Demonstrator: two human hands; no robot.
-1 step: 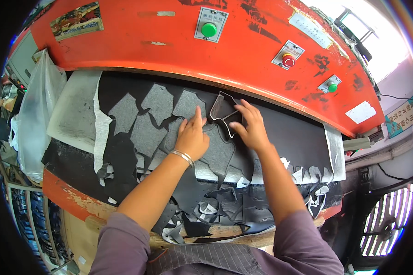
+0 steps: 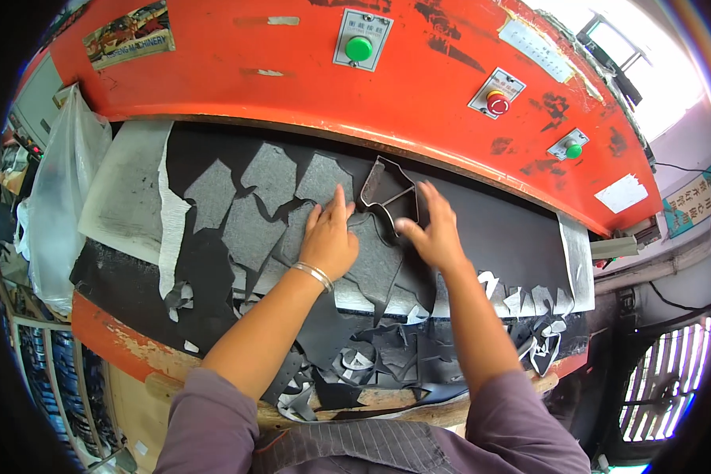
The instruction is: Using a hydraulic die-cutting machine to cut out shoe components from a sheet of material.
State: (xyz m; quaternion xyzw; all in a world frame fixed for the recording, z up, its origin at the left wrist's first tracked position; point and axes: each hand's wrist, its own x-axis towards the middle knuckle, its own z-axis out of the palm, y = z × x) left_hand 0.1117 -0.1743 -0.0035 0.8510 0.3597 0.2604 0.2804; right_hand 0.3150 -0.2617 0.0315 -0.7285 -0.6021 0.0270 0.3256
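Observation:
A metal cutting die (image 2: 388,189) with a thin curved outline and a crossbar stands on a broad black sheet (image 2: 498,229). My right hand (image 2: 438,237) is at the die's right side, thumb and fingers apart; whether they touch its edge I cannot tell. Left of the die, my left hand (image 2: 329,243) lies over the grey cut-out shapes with its index finger stretched out and nothing visible in it. Several such angular grey pieces (image 2: 269,175) lie in rows to the left, and another grey piece (image 2: 375,265) lies below the die.
An orange press beam (image 2: 237,71) spans the back, with green buttons (image 2: 359,49) and a red knob (image 2: 498,103). Black and white scraps (image 2: 387,355) are heaped along the near edge. A clear plastic bag (image 2: 67,197) hangs at the left.
My right hand has shifted very slightly down and its fingers sit a little farther from the die's crossbar. The left hand and the die look almost the same.

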